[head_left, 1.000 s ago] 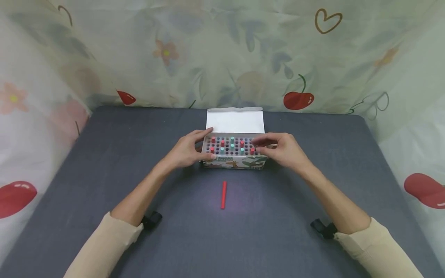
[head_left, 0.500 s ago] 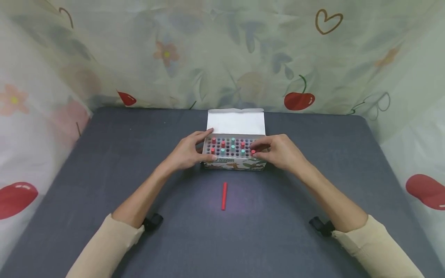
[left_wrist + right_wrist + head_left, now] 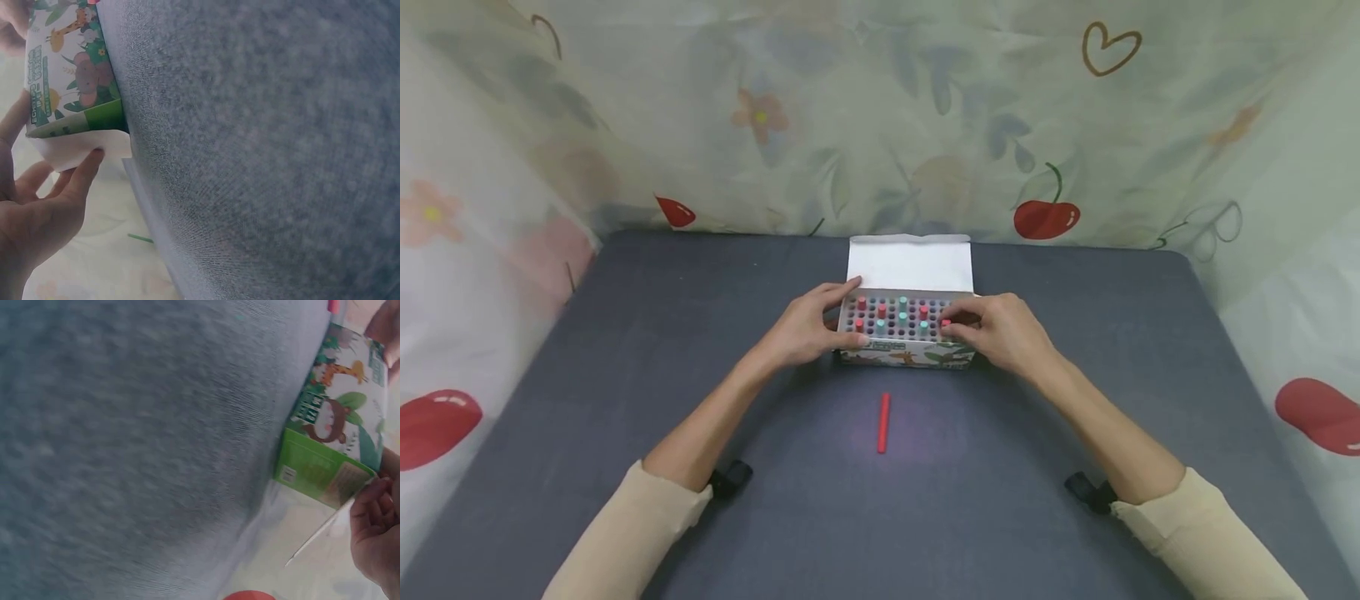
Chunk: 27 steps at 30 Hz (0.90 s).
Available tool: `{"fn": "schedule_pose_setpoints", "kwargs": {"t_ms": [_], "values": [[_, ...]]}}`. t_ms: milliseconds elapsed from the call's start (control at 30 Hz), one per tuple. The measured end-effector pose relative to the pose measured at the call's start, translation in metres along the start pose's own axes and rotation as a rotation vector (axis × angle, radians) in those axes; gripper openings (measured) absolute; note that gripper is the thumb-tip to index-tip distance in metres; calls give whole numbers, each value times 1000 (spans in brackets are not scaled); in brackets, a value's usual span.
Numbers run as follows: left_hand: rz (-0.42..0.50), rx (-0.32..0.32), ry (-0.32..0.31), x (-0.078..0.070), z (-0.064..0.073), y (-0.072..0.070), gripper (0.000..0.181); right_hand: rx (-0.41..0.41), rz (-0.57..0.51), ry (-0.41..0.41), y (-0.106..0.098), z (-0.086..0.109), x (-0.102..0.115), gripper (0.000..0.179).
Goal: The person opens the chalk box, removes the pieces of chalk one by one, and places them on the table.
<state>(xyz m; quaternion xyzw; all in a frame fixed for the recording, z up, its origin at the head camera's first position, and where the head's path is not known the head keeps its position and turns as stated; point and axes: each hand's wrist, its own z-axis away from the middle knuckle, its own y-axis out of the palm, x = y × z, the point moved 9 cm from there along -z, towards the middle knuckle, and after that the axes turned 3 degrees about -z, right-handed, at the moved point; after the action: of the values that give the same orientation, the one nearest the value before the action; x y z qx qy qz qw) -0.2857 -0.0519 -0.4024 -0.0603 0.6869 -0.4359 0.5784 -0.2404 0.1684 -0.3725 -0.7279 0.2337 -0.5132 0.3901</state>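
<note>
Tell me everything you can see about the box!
The box looks like cardboard, mostly white, with animal pictures along its front and a green right end. It sits on the grey table, its lid open towards the back, white inside. Within is a grid of holes, with red sticks and teal sticks poking up. The left hand holds its left end. At the right end, the right hand pinches a red stick.

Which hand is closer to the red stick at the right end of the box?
Right: the right hand pinches the red stick, while the left hand grips the box at its opposite end.
</note>
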Motion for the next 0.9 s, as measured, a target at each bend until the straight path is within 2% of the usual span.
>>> {"fn": "schedule_pose_setpoints", "kwargs": {"t_ms": [133,400,600,733,900], "values": [[13,-3,1,-1,-1,1,90,-42,-5,-24,-3,2,0,15],[16,-10,-7,-2,-1,1,90,-69,3,-78,-7,4,4,15],[32,-11,-11,-5,-2,1,90,-85,-43,-19,-10,4,2,17],[32,-11,-10,-5,-2,1,91,-104,-25,23,-11,5,3,18],[38,-9,-11,-5,-1,2,91,-137,-39,27,-14,4,6,18]]}}
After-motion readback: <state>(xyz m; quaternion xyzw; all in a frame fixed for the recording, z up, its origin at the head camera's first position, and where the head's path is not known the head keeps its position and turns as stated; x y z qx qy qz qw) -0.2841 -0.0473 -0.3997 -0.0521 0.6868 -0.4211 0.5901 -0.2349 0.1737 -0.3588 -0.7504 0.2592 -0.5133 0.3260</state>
